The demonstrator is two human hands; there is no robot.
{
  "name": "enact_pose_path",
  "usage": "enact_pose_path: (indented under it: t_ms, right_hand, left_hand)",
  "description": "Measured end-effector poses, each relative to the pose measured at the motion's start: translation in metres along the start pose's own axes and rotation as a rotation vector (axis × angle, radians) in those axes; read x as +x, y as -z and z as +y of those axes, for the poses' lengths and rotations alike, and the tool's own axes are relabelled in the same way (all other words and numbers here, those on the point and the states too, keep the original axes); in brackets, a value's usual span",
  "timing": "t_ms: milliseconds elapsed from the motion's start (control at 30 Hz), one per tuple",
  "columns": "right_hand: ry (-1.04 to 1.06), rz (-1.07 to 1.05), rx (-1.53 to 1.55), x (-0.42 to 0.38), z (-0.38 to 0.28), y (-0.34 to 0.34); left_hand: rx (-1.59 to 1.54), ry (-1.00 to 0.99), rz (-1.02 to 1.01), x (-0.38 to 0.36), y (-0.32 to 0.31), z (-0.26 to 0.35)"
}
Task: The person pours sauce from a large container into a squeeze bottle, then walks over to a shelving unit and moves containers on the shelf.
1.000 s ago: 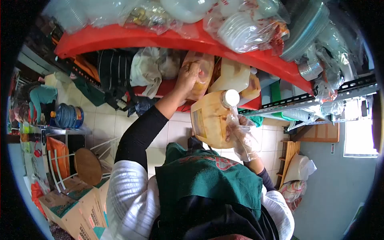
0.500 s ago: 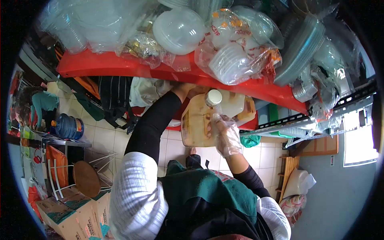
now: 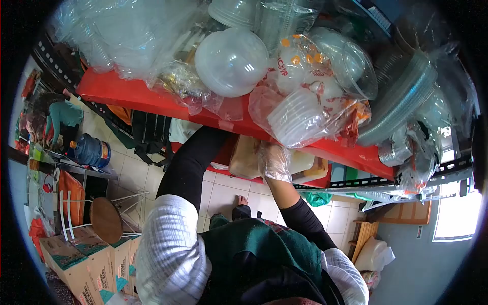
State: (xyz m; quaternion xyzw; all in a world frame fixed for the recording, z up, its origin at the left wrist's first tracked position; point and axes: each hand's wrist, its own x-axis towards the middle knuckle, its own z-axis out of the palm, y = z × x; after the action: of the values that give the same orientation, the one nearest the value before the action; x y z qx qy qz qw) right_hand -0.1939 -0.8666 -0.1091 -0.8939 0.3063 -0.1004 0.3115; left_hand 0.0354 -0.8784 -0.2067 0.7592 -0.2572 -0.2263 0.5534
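Note:
A large plastic jug (image 3: pixel 243 160) with pale yellowish contents is partly tucked under the red upper shelf (image 3: pixel 168 105). Closed around its handle side is my right hand (image 3: pixel 275 161), in a clear plastic glove; the fingers are partly hidden. My left forearm, in a black sleeve (image 3: pixel 189 160), reaches beneath the same shelf, which hides my left hand. To the right of my gloved hand stand another whitish jug (image 3: pixel 302 161) and a brownish container (image 3: pixel 316 172). The held jug's cap is out of sight.
Bagged plastic bowls (image 3: pixel 231 61) and lids (image 3: pixel 406 101) crowd the upper shelf, overhanging its edge. A black backpack (image 3: pixel 151 133) is at the left. Beyond are a stool (image 3: pixel 107 219), cartons (image 3: pixel 84 264), a water bottle (image 3: pixel 90 151) and another person (image 3: pixel 63 122).
The jug has moved in under the red shelf, hiding its white cap. My right hand went forward with it, and my left hand slipped out of sight. The view has shifted slightly.

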Motion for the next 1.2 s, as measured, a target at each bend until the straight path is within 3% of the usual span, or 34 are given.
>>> enact_pose_path:
  t_ms: [267, 633, 833, 967, 1000, 1033, 1133, 1167, 1200]
  right_hand:
    - [-0.050, 0.079, 0.002, 0.039, 0.005, -0.010]
    - [0.019, 0.169, -0.025, 0.060, 0.035, -0.014]
    - [0.082, 0.254, 0.020, 0.067, 0.067, -0.006]
    - [0.118, 0.408, 0.038, 0.067, 0.081, -0.006]
    - [0.151, 0.482, 0.039, 0.063, 0.079, -0.009]
    - [0.190, 0.566, 0.039, 0.058, 0.075, -0.012]
    - [0.379, 0.767, 0.111, 0.034, 0.044, -0.036]
    - [0.451, 0.790, 0.164, 0.024, 0.028, -0.049]
    - [0.547, 0.750, 0.224, 0.013, 0.009, -0.066]
  left_hand:
    - [0.374, -0.011, 0.036, 0.002, 0.003, 0.007]
    - [0.505, -0.112, 0.087, -0.032, 0.001, 0.033]
    - [0.256, -0.292, 0.138, -0.150, 0.026, 0.065]
    - [-0.036, -0.447, 0.303, -0.252, 0.060, 0.007]
    - [-0.139, -0.227, 0.286, -0.287, 0.080, 0.002]
    - [-0.007, -0.220, 0.394, -0.309, 0.094, -0.027]
    - [-0.096, 0.160, 0.638, -0.386, 0.155, -0.049]
    - [-0.098, 0.065, 0.773, -0.405, 0.168, -0.085]
    - [-0.190, 0.158, 0.865, -0.425, 0.188, -0.098]
